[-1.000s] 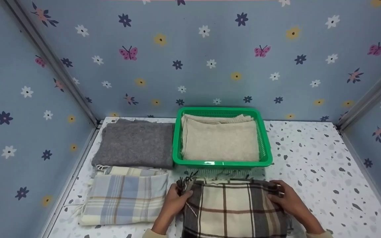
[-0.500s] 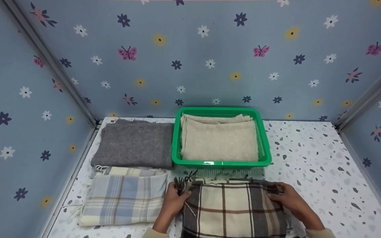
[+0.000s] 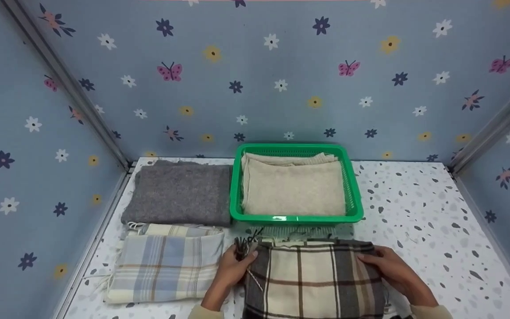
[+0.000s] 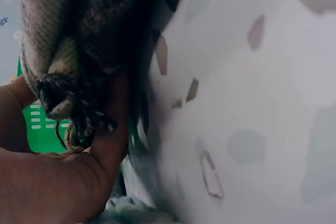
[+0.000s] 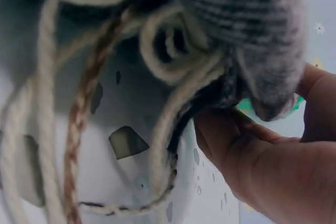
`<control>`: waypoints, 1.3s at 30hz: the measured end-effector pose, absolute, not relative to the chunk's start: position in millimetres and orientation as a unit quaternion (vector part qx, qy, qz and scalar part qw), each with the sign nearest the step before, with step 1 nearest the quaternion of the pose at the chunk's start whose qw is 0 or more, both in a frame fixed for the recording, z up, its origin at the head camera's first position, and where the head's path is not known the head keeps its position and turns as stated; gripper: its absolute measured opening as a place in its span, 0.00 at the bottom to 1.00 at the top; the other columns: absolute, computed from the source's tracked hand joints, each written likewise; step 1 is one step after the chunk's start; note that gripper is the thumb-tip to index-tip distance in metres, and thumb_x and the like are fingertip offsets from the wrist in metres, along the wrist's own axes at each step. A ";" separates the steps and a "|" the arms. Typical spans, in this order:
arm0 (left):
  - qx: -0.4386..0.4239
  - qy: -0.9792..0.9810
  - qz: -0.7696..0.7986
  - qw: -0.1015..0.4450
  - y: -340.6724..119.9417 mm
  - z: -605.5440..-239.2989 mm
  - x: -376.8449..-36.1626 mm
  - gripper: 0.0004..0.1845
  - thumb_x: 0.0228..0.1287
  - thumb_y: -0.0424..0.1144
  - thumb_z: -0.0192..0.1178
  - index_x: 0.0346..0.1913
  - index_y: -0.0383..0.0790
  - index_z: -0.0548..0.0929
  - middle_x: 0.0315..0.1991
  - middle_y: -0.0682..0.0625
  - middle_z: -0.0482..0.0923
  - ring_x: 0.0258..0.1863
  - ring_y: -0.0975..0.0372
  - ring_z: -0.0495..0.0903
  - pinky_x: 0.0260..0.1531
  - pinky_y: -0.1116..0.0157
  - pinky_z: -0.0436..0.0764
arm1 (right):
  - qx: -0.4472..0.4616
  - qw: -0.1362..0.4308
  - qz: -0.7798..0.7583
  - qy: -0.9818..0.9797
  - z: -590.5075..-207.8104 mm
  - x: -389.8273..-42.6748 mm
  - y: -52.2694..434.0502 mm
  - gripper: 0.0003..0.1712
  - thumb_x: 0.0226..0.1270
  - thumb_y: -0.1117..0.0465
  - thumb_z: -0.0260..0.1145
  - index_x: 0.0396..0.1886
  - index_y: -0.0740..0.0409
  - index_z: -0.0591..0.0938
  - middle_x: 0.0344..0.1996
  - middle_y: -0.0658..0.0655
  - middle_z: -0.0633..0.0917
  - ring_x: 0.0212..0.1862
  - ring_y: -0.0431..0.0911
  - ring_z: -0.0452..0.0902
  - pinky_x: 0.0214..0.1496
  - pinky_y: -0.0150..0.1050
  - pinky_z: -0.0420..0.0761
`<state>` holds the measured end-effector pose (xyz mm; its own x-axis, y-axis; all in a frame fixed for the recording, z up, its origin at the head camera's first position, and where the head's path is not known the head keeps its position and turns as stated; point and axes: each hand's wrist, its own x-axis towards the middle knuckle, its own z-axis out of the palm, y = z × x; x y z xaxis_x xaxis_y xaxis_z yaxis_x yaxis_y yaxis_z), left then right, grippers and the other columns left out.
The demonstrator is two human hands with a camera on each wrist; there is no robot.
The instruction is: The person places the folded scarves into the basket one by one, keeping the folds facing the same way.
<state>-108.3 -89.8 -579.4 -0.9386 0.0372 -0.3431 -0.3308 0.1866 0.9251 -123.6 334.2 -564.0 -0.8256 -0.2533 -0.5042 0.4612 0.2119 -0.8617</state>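
A folded plaid scarf in cream, dark grey and brown lies at the front middle of the table in the head view. My left hand grips its far left corner, thumb on top, beside dark fringe strands. In the left wrist view a finger reaches under the scarf's edge, close to the tabletop. At the far right corner, my right hand pinches the scarf with the thumb above. Fingers pass under the grey fold in the right wrist view, and loose fringe hangs there.
Behind the scarf stands a green basket with a folded beige cloth inside. To its left lies a folded grey cloth. A folded blue and cream plaid scarf is in front of that. Flowered panels enclose the speckled table.
My right hand's fingers have slipped further under the scarf's far right corner, and that corner looks flatter and squarer. The left hand keeps its grip almost in place.
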 end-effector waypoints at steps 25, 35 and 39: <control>-0.033 0.724 0.683 0.091 -116.7 -531.4 -95.5 0.30 0.63 0.29 0.68 0.69 0.29 0.76 0.57 0.36 0.82 0.53 0.49 0.87 0.40 0.59 0.84 | -0.015 0.247 -0.623 0.742 -499.5 -104.6 334.1 0.16 0.74 0.63 0.71 0.58 0.46 0.85 0.48 0.49 0.85 0.47 0.45 0.82 0.48 0.43 0.84; -0.014 0.745 0.667 0.020 -120.5 -508.4 -104.6 0.27 0.64 0.31 0.70 0.66 0.31 0.80 0.56 0.39 0.84 0.54 0.50 0.86 0.41 0.63 0.85 | -0.034 0.182 -0.617 0.765 -470.8 -115.0 327.9 0.18 0.71 0.67 0.72 0.58 0.49 0.84 0.49 0.46 0.84 0.48 0.40 0.82 0.48 0.38 0.83; -0.019 0.744 0.667 0.001 -119.5 -498.5 -112.9 0.23 0.64 0.30 0.70 0.62 0.31 0.82 0.53 0.40 0.84 0.50 0.52 0.86 0.40 0.63 0.84 | -0.036 0.161 -0.607 0.777 -458.5 -121.2 326.0 0.18 0.71 0.67 0.72 0.59 0.53 0.84 0.48 0.46 0.85 0.47 0.41 0.82 0.48 0.38 0.83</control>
